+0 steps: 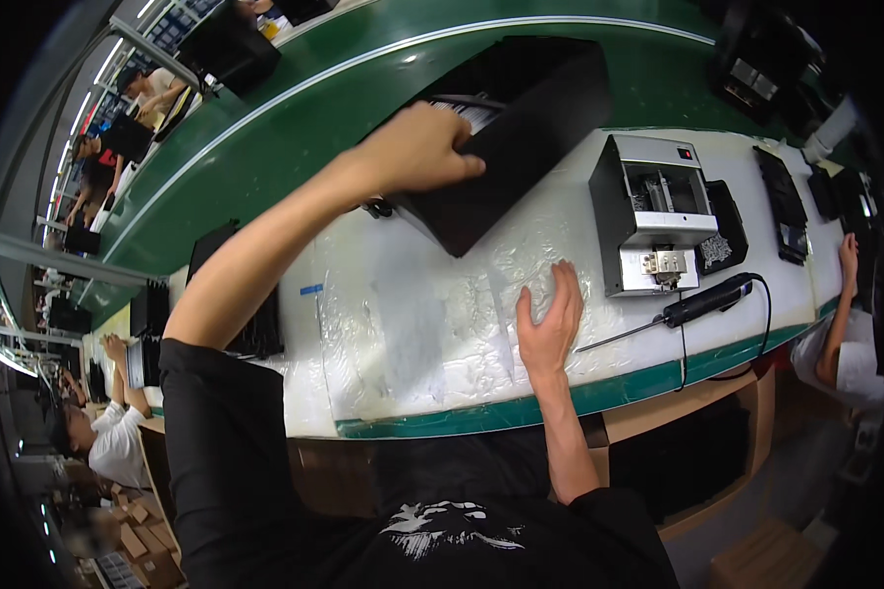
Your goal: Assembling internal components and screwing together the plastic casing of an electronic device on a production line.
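A large black box-shaped case (530, 147) is tilted over the far edge of the work mat, its right end smeared by motion. My left hand (417, 147) reaches across to its near left side; the fingers curl over the edge and the thumb lies along it. Part of the grip is hidden behind the hand. Low over the white, film-covered mat (413, 334), my right hand (552, 329) has its fingers stretched out, with nothing in it. Just right of that hand lies a black electric screwdriver (707, 301) with a long thin bit and a cable.
A screw feeder (653, 216) stands right of the case, beside a black tray of screws (719, 231). Farther right lies a long black part (783, 204). A green conveyor belt (314, 128) runs behind. Co-workers sit left and right. Below the bench is an open cardboard box (756, 422).
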Motion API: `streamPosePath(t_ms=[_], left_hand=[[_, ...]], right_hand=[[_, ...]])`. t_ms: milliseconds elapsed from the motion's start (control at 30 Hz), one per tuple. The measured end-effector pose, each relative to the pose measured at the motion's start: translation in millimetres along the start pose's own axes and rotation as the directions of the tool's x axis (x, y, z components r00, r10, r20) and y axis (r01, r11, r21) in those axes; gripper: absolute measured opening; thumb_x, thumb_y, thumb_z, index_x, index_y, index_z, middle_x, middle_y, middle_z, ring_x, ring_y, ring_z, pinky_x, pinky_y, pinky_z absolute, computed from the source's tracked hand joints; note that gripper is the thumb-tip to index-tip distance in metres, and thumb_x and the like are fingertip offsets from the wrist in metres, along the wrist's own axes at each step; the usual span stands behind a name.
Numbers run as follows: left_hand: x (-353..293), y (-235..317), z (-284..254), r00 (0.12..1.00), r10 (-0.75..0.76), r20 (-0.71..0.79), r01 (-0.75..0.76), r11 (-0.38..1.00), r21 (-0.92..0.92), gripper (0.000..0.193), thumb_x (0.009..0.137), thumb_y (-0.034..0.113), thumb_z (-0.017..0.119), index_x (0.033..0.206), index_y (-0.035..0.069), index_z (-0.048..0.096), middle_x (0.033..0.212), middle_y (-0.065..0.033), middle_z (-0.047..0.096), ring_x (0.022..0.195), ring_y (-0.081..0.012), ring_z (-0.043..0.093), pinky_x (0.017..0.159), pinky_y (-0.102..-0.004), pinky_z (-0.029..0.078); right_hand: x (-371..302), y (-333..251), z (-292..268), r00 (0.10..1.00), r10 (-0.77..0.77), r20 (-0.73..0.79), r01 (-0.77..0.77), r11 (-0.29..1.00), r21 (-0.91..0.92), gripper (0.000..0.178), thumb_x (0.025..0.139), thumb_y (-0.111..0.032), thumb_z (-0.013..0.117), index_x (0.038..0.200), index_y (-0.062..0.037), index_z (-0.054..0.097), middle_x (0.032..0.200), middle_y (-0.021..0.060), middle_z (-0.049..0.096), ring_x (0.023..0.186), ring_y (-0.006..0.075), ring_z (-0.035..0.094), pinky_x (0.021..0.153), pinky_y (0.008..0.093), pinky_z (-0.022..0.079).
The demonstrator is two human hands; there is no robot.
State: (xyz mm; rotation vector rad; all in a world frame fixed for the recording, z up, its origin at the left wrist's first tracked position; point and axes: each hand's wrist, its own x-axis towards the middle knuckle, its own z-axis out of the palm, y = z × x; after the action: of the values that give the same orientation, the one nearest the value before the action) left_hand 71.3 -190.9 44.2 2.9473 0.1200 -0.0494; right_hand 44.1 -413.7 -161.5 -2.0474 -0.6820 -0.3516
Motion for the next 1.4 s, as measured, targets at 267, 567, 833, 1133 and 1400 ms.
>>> streamPosePath(t_ms=[267, 567, 833, 1133, 1400], left_hand=[[-83, 34, 48, 0.999, -0.050, -0.015, 0.051, 0.997, 0.059, 0.027, 0.074, 0.028, 0.066, 0.070, 0.002, 0.061, 0.058, -0.0187, 0.058, 0.060, -0.0378, 0.060, 0.058, -0.0446, 0.049], [-135, 99, 107, 0.918, -0.175, -0.355, 0.251, 0.951, 0.179, 0.015, 0.069, 0.017, 0.062, 0.070, 0.003, 0.057, 0.063, -0.0124, 0.060, 0.061, -0.0249, 0.060, 0.062, -0.0340, 0.045], [-183, 147, 86, 0.950, -0.166, -0.266, 0.172, 0.985, 0.000, 0.023, 0.080, 0.020, 0.060, 0.080, -0.003, 0.057, 0.077, -0.0158, 0.058, 0.077, -0.0266, 0.054, 0.070, -0.0354, 0.042], [-297, 78, 50, 0.970, -0.189, 0.153, 0.241, 0.667, -0.705, 0.013, 0.075, 0.010, 0.068, 0.083, 0.000, 0.065, 0.079, -0.0091, 0.065, 0.076, -0.0244, 0.060, 0.074, -0.0299, 0.046], [-316, 89, 141, 0.935, -0.330, 0.129, 0.353, 0.841, -0.410, 0.048, 0.074, 0.014, 0.067, 0.119, 0.005, 0.053, 0.115, -0.0162, 0.053, 0.111, -0.0346, 0.046, 0.095, -0.0409, 0.036]], right_hand=[[30, -22, -4, 0.997, 0.062, -0.055, -0.035, 0.916, 0.399, 0.058, 0.091, -0.022, 0.051, 0.137, 0.0060, 0.029, 0.141, 0.0241, 0.033, 0.129, 0.0357, 0.036, 0.106, 0.0396, 0.030], [43, -47, 15, 0.966, 0.170, 0.197, -0.253, 0.789, 0.560, 0.073, 0.084, -0.031, 0.053, 0.137, 0.0109, 0.025, 0.141, 0.0302, 0.028, 0.132, 0.0366, 0.029, 0.108, 0.0368, 0.022], [46, -66, 3, 0.887, 0.056, 0.459, -0.412, 0.545, 0.730, 0.053, 0.078, -0.010, 0.047, 0.126, 0.0113, 0.045, 0.102, 0.0113, 0.060, 0.088, 0.0144, 0.055, 0.079, 0.0239, 0.044], [37, -75, -4, 0.866, 0.185, 0.465, -0.489, 0.503, 0.712, 0.057, 0.075, -0.012, 0.048, 0.125, 0.0131, 0.044, 0.102, 0.0164, 0.060, 0.090, 0.0173, 0.056, 0.081, 0.0251, 0.043], [39, -82, 5, 0.871, 0.165, 0.462, -0.475, 0.520, 0.710, 0.057, 0.074, -0.012, 0.047, 0.126, 0.0115, 0.044, 0.109, 0.0169, 0.059, 0.092, 0.0184, 0.056, 0.082, 0.0253, 0.043]])
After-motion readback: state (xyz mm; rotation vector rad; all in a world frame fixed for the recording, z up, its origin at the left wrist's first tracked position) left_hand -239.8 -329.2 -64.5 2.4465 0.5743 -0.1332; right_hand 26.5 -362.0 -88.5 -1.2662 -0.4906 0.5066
